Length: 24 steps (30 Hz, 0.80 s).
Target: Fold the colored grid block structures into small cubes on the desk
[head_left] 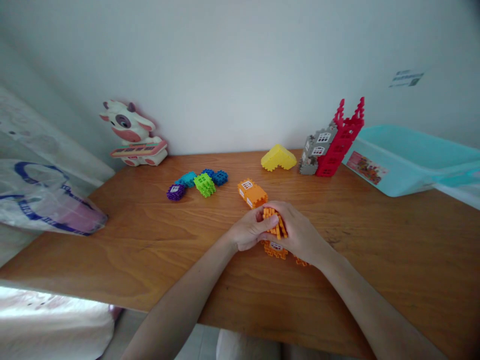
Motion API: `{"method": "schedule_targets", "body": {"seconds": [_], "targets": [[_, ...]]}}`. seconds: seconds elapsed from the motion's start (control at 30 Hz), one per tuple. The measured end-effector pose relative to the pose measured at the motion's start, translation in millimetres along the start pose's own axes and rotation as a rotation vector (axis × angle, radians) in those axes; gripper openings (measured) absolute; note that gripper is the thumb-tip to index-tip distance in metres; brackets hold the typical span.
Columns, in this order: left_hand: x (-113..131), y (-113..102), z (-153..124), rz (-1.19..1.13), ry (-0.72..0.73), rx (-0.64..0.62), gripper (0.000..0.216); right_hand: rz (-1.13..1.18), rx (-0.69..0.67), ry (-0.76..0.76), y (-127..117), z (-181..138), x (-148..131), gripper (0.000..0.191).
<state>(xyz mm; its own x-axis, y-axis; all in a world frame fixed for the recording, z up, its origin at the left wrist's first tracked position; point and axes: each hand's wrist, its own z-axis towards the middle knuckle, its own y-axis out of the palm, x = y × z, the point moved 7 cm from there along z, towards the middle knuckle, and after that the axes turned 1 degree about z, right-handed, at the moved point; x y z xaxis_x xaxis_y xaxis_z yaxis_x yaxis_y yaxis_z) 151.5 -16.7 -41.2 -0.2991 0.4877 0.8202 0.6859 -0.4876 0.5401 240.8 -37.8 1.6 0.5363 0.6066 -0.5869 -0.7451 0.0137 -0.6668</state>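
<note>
Both my left hand [250,229] and my right hand [294,230] are closed around a small stack of orange interlocking plastic panels [273,221], held just above the table. My left thumb presses across the panels' front, while my right fingers wrap their far side. Beneath my hands lies an orange panel with a white window [276,248], and part of another orange panel [301,261] shows beside my right wrist. Just beyond my fingers is an orange block with white windows [254,193], built from the same kind of panels.
Purple [176,192], green [205,184] and blue pieces [220,177] sit to the left. At the back stand a yellow angled block [278,157], a grey-and-red tower [330,145] and a cow toy keyboard [133,135]. A turquoise bin [405,160] is right; a plastic bag [48,200] left.
</note>
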Motion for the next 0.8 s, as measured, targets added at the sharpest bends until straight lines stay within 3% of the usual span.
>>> {"method": "schedule_targets", "body": {"seconds": [0.23, 0.37, 0.5, 0.6, 0.67, 0.73, 0.8], "targets": [[-3.0, -3.5, 1.7, 0.026, 0.013, -0.013, 0.062, 0.014, -0.018, 0.052, 9.1, -2.7, 5.6, 0.047], [-2.0, -0.3, 3.4, 0.043, 0.050, -0.003, 0.060, 0.016, 0.006, 0.042, 11.4, -4.2, 4.0, 0.050], [-0.8, -0.1, 5.0, -0.001, 0.074, 0.084, 0.044, 0.003, 0.029, 0.039, 11.2, -5.8, 3.1, 0.080], [0.2, 1.1, 4.1, -0.034, 0.042, 0.094, 0.045, 0.025, -0.006, 0.151, 3.3, -7.6, 13.5, 0.113], [2.6, -0.7, 2.7, -0.040, 0.017, 0.102, 0.045, 0.046, -0.025, 0.255, -10.8, -10.2, 23.7, 0.122], [5.9, -6.5, 1.6, -0.059, 0.002, 0.148, 0.039, 0.043, -0.057, 0.337, -28.1, -14.1, 32.3, 0.111], [8.6, -13.8, 1.0, -0.100, 0.000, 0.214, 0.032, 0.045, -0.216, 0.398, -35.0, -20.8, 38.5, 0.074]]}}
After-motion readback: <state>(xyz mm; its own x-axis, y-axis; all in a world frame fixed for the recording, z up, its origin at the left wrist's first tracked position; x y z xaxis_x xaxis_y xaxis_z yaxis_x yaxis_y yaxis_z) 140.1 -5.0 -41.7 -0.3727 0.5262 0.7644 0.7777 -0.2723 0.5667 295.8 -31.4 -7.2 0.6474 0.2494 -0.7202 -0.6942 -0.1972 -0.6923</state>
